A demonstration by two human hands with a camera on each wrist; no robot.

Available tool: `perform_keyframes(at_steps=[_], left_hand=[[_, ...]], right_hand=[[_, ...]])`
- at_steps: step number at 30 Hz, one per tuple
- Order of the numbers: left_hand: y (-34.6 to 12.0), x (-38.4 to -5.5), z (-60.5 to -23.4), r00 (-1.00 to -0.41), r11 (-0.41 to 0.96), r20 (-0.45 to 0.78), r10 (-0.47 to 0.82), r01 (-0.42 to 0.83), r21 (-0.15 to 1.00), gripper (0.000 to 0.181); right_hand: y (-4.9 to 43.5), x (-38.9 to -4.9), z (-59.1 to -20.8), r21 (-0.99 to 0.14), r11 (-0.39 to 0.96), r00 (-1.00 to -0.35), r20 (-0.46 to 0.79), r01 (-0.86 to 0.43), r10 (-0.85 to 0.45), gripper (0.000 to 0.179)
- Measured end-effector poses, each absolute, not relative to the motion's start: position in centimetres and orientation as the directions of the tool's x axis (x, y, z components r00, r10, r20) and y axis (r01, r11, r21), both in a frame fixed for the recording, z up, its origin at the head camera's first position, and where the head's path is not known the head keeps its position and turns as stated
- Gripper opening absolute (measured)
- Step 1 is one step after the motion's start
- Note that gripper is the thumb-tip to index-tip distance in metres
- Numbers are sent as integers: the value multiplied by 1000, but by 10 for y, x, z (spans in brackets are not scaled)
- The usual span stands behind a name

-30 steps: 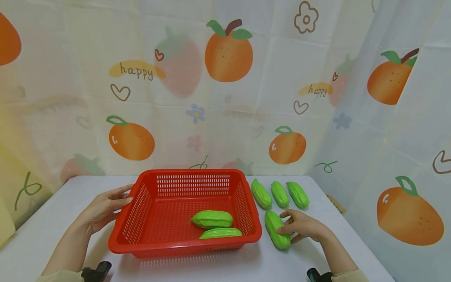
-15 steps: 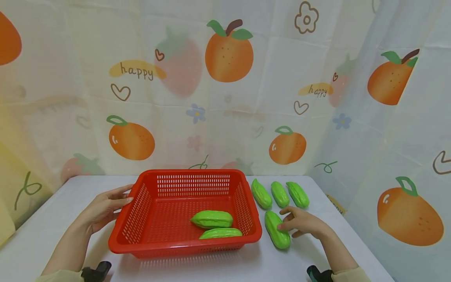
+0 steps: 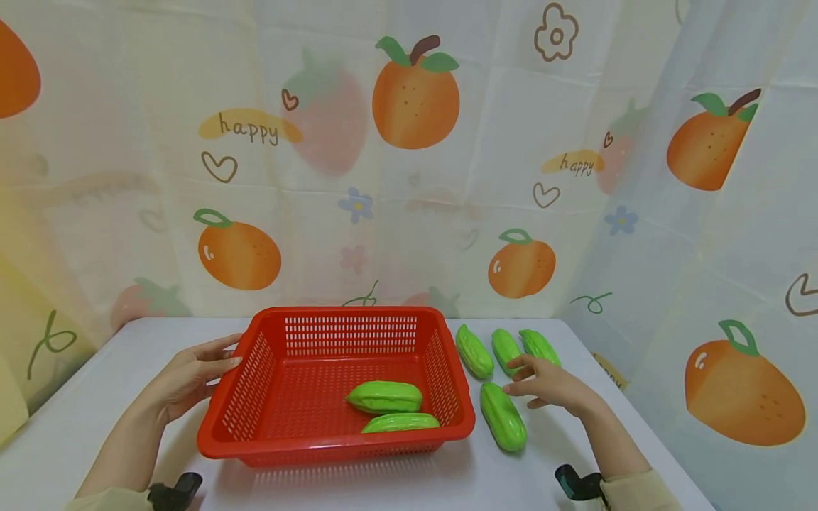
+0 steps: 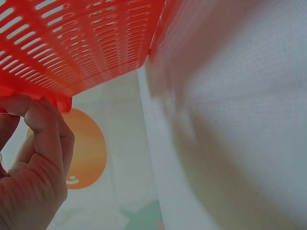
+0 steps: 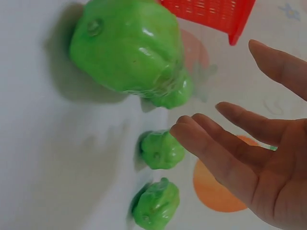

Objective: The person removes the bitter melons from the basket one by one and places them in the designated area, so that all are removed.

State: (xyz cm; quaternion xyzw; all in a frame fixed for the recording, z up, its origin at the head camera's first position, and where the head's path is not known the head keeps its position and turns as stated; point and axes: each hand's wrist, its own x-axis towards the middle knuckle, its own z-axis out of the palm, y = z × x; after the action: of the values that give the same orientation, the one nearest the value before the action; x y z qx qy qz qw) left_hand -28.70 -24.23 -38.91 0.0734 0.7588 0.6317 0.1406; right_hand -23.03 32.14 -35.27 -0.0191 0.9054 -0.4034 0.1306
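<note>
In the head view my left hand holds the left rim of a red plastic basket, its fingers bent at the rim in the left wrist view. Two green ridged gourds lie in the basket; the rear one shows whole, while the front wall partly hides the other. My right hand hovers above the table's right side, fingers parted and holding nothing. Just below its fingertips lies a single gourd, which looms large as the nearest gourd in the right wrist view.
Behind the right hand, three more gourds stand in a row: a left one, a middle one and a right one, the last two partly covered by the hand. A fruit-printed curtain hangs behind the white table.
My right hand has let go of the near gourd and risen up and back from it, its fingers spreading. The gourd stays in place. My left hand and the basket have not moved.
</note>
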Motion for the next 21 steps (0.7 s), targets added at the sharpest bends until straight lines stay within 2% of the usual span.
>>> perform_keyframes(at_steps=[21], left_hand=[[-242,-286,-389,-951,169,-111,289,-64,984,71]], right_hand=[[290,-243,-332,-762,642,-987,-21,-86,-157,50]])
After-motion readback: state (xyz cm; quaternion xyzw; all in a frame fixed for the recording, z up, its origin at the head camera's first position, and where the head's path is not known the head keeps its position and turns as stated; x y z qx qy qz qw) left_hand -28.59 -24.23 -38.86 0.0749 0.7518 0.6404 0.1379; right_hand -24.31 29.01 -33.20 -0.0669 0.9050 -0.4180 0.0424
